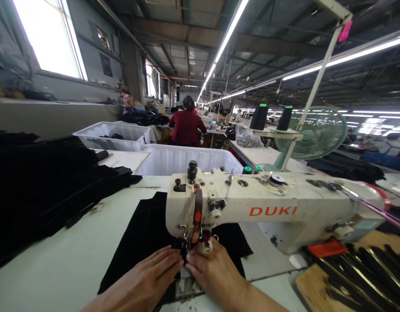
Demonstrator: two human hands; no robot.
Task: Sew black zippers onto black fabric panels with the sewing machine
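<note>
Head view: we press a black fabric piece (144, 234) flat under the needle of the cream sewing machine (271, 208), left hand (147, 277) and right hand (216, 273) with fingers extended and close together, gripping nothing. We judge the seam barely begun; most cloth lies unfed. A soft dark fabric pile (40, 190) sits left, glossy zippers (365, 268) right, white plastic bin (186, 158) behind.

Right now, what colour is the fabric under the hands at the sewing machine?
Black fabric, plain; the head view shows it best.
</note>
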